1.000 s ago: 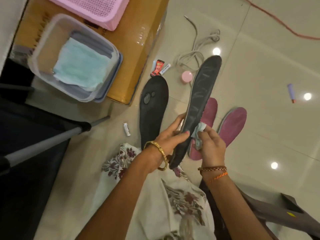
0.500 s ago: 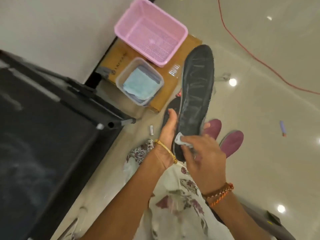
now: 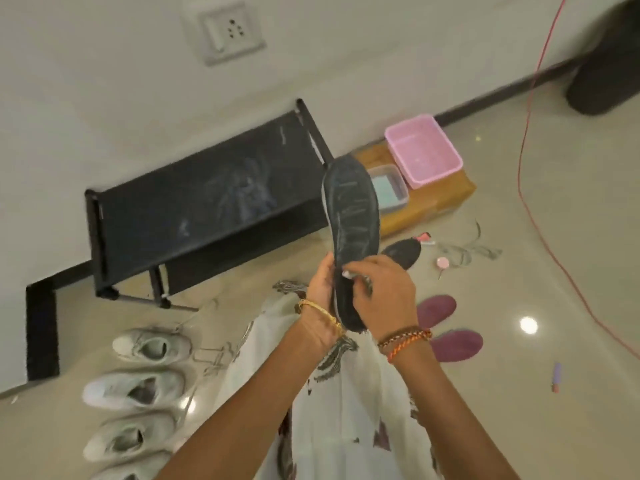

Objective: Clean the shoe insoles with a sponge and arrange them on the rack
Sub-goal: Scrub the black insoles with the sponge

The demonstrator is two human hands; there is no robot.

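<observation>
Black foam, streaked with pale scuff marks, is what we hold upright in front of us: a long dark shoe insole (image 3: 351,216), its heel end gripped in our left hand (image 3: 322,284) with fingers curled round the edge, while our right hand (image 3: 381,292) pinches a small pale sponge (image 3: 348,274) against its lower face. We judge the wiping under way. Nothing lies on the black metal shoe rack (image 3: 194,209) at the far left, so arranging is all still ahead. A second dark insole (image 3: 403,254) and two maroon insoles (image 3: 446,327) wait on the glossy beige tiled floor (image 3: 554,271) to the right. Pale sneakers (image 3: 138,386) line the near left; a pink plastic basket (image 3: 424,150) sits by the white wall (image 3: 104,81).
</observation>
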